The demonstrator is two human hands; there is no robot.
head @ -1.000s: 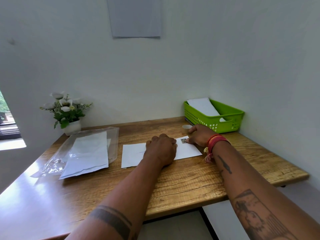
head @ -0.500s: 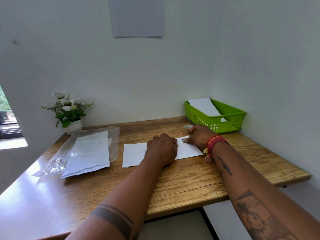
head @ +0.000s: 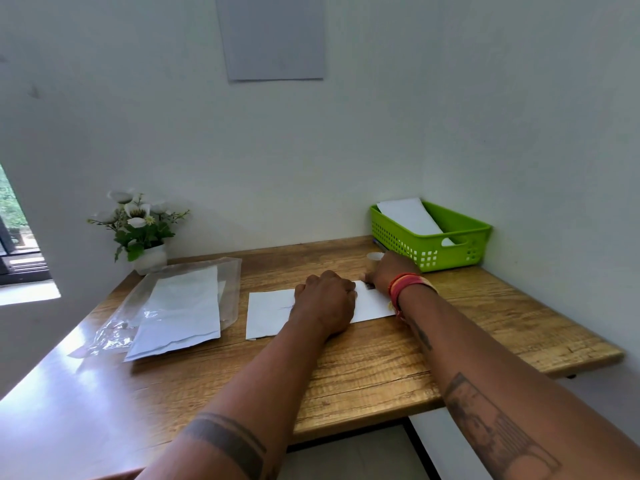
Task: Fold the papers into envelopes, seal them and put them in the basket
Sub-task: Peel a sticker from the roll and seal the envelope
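A wooden counter [head: 363, 368] fills a white corner, with a green basket [head: 446, 252] at two o'clock holding a white envelope [head: 408, 216]. At the centre lies another white envelope [head: 270, 315]; the left hand [head: 327, 301] rests on it, its grip curled into a fist. The right hand [head: 388, 275] touches the envelope's one-o'clock corner, its grip hidden so I cannot tell, and a sleeve of papers [head: 180, 308] lies at nine o'clock.
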